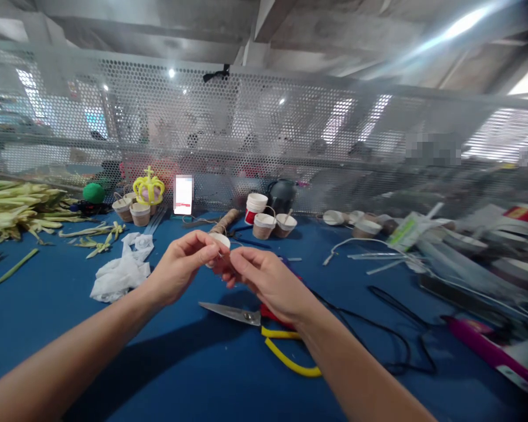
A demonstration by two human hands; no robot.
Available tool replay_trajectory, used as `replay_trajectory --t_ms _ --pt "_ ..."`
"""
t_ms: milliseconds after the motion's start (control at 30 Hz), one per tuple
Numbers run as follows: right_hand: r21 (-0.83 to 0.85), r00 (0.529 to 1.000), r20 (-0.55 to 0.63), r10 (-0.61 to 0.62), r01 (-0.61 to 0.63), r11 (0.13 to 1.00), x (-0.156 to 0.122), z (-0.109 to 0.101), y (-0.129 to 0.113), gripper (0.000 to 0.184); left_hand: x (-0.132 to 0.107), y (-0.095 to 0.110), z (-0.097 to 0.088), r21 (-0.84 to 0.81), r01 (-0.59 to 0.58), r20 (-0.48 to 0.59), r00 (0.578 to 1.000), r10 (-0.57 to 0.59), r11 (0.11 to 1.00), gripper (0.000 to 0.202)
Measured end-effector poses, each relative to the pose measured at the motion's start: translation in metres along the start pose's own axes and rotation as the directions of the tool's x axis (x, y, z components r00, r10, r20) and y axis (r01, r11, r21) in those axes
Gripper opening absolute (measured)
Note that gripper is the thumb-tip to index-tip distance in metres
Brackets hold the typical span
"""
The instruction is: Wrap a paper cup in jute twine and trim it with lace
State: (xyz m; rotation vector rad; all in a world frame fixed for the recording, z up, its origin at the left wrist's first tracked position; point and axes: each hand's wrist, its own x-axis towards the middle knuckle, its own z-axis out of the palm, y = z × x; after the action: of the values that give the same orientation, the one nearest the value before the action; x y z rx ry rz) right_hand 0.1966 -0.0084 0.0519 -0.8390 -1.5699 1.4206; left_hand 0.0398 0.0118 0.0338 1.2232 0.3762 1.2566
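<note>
My left hand point(187, 258) and my right hand point(270, 278) meet over the middle of the blue table, fingertips pinched close together. The white rim of a small cup point(220, 239) shows just behind the left fingertips, and the left fingers seem closed on it. Something thin and tiny sits between the two pinches, too small to name. Below the hands lie open scissors point(235, 313) with red and yellow handles, partly hidden by my right wrist. Just beyond the fingers is a roll of brown twine point(226, 223).
Small cups with handles point(264, 225) stand at the back, beside a lit phone point(183, 195) and a yellow crown point(148, 189). Crumpled white tissue point(122, 269) lies left, near pale green husks point(20, 208). A purple tool point(488, 349) and black cord point(396, 334) occupy the right.
</note>
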Motion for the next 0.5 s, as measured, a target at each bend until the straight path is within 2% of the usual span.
replay_trajectory --t_ms 100,233,367,500 --pt "0.085 0.981 0.172 0.084 -0.099 0.991 0.001 -0.007 0.002 0.034 0.0 0.005 0.002 -0.058 0.025 -0.024 0.999 -0.026 0.998 0.015" --pt "0.196 0.915 0.357 0.186 -0.269 0.943 0.0 -0.008 0.008 0.04 -0.001 0.012 0.005 -0.14 0.096 -0.062 0.992 -0.106 0.986 0.019" --pt "0.307 0.899 0.389 0.202 -0.333 0.892 0.0 -0.007 0.011 0.045 -0.001 0.014 0.006 -0.191 0.102 -0.038 0.993 -0.112 0.976 0.019" --pt "0.349 0.886 0.408 0.222 -0.376 0.858 0.002 -0.007 0.013 0.045 -0.001 0.013 0.004 -0.209 0.084 -0.035 0.995 -0.094 0.974 0.017"
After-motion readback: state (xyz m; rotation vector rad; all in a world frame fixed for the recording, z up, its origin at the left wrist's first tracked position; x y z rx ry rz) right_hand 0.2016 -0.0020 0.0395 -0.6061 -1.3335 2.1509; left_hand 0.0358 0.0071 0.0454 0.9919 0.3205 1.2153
